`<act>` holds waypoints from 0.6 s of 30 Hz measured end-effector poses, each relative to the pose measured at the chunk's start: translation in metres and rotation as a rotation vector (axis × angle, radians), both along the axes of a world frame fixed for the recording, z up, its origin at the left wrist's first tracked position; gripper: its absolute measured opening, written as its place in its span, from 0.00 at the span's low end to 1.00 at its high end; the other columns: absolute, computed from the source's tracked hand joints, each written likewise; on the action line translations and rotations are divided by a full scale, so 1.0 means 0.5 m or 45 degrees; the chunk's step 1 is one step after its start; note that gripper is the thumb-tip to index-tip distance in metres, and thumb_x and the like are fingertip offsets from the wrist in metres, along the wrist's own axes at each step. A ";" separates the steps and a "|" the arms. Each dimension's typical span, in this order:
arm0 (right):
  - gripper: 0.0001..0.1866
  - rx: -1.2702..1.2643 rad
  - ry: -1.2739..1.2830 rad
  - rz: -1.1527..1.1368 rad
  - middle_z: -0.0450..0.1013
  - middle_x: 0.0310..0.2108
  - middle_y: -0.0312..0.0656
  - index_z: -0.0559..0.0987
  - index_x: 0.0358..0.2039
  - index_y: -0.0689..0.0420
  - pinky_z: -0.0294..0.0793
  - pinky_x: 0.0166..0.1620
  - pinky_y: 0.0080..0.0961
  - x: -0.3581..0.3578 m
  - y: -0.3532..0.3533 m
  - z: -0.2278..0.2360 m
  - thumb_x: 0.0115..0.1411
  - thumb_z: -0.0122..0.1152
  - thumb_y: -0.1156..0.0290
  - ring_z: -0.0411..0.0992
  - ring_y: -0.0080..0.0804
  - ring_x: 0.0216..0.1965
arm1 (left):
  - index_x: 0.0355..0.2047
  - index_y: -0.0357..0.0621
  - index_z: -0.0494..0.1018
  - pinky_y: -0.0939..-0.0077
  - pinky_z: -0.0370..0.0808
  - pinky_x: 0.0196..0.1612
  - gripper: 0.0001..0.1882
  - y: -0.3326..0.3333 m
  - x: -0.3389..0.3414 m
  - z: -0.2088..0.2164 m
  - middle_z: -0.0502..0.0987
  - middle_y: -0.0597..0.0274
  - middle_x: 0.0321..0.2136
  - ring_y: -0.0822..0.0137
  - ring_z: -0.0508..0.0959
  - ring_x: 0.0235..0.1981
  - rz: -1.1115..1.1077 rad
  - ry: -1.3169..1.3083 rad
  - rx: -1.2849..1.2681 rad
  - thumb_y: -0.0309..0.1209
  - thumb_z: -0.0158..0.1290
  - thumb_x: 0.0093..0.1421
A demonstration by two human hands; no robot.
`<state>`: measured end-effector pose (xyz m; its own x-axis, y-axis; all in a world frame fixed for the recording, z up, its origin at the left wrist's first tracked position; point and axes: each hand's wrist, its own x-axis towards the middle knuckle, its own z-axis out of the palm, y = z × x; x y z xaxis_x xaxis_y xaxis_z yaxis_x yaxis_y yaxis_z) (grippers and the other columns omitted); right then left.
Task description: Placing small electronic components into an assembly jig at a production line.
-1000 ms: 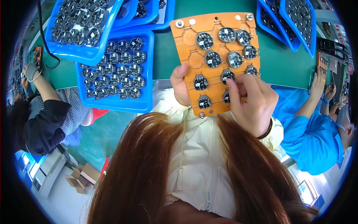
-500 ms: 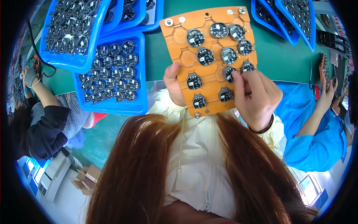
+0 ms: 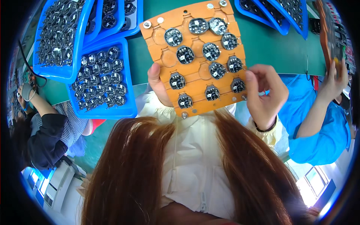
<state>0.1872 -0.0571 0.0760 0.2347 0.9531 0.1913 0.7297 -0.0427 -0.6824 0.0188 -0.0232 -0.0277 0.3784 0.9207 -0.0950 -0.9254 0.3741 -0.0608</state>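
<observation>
Two hands hold up an orange fixture board studded with small round circuit boards.

The left hand [image 3: 156, 84] grips the orange board [image 3: 198, 56] at its 8 o'clock edge, thumb wrapped over. The right hand [image 3: 264, 93] rests at 4 o'clock, fingers curled loosely beside the edge. At 9 o'clock, blue trays [image 3: 127, 108] of round parts sit on a green table [image 3: 270, 45].

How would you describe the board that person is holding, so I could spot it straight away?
Over the green table, between blue trays of small round parts, the left hand holds up an orange board. Unlike the trays, it is flat, with round dark modules seated in shaped pockets, some empty.
</observation>
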 end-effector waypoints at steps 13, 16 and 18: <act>0.09 0.322 -0.432 0.278 0.60 0.11 0.39 0.69 0.16 0.58 0.57 0.16 0.28 0.013 0.030 -0.002 0.44 0.62 0.79 0.60 0.35 0.12 | 0.58 0.41 0.55 0.48 0.62 0.55 0.36 -0.015 0.022 0.009 0.62 0.47 0.55 0.48 0.64 0.55 0.011 0.028 -0.013 0.46 0.48 0.52; 0.10 0.176 -0.221 0.334 0.64 0.13 0.38 0.71 0.17 0.59 0.59 0.17 0.27 0.010 0.036 -0.008 0.46 0.65 0.76 0.63 0.33 0.13 | 0.58 0.42 0.55 0.47 0.62 0.55 0.36 -0.011 0.021 0.008 0.62 0.48 0.55 0.48 0.64 0.55 0.008 0.026 -0.012 0.47 0.48 0.52; 0.09 0.164 -0.189 0.310 0.65 0.13 0.38 0.71 0.17 0.59 0.58 0.17 0.26 0.008 0.035 -0.008 0.46 0.64 0.76 0.63 0.32 0.13 | 0.58 0.42 0.55 0.47 0.62 0.55 0.36 -0.010 0.019 0.003 0.62 0.48 0.55 0.48 0.64 0.55 0.007 0.028 -0.011 0.47 0.48 0.52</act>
